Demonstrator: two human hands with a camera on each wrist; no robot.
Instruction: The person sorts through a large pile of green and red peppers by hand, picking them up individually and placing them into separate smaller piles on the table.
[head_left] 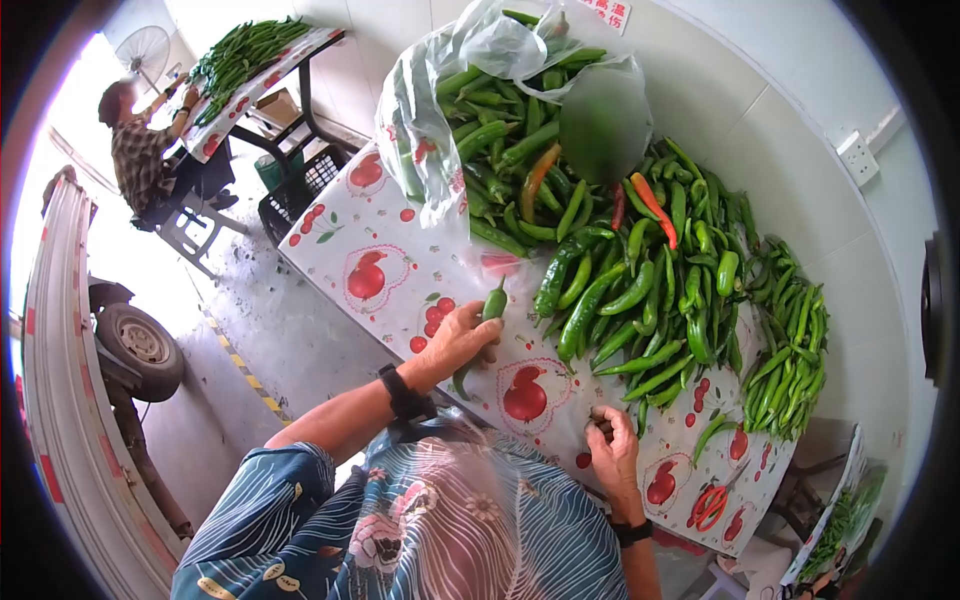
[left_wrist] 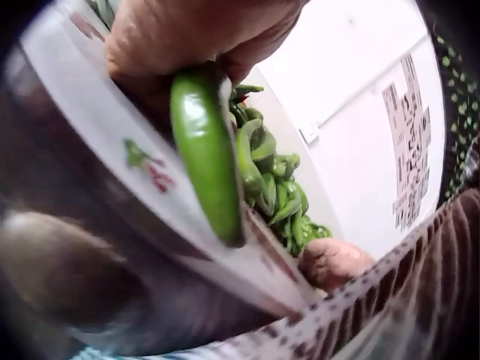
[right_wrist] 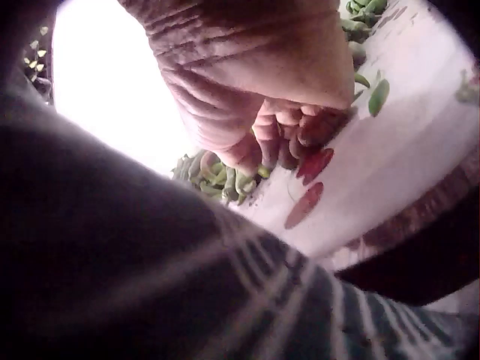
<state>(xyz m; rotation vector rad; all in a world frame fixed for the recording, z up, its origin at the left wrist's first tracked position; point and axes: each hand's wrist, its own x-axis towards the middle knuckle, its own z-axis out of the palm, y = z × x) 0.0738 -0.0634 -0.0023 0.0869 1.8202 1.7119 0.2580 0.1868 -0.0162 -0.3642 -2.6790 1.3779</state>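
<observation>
My left hand [head_left: 462, 341] grips a single green chili pepper [left_wrist: 204, 154] above the front of the table. In the head view its stem end points up past the fingers and its lower end shows below the hand. At the table's front edge is my right hand [head_left: 614, 455], fingers curled in towards the palm [right_wrist: 259, 135], with no pepper seen in its grasp. A big heap of green chili peppers [head_left: 650, 290] lies just beyond both hands, with an orange-red pepper [head_left: 654, 210] on top.
A clear plastic bag [head_left: 407, 140] of peppers stands at the back of the patterned tablecloth [head_left: 325, 255]. More peppers [head_left: 790, 350] are piled at the right. Orange-handled scissors [head_left: 711, 507] lie near the right corner. Far left, a seated person [head_left: 145, 155] works at another pepper-covered table.
</observation>
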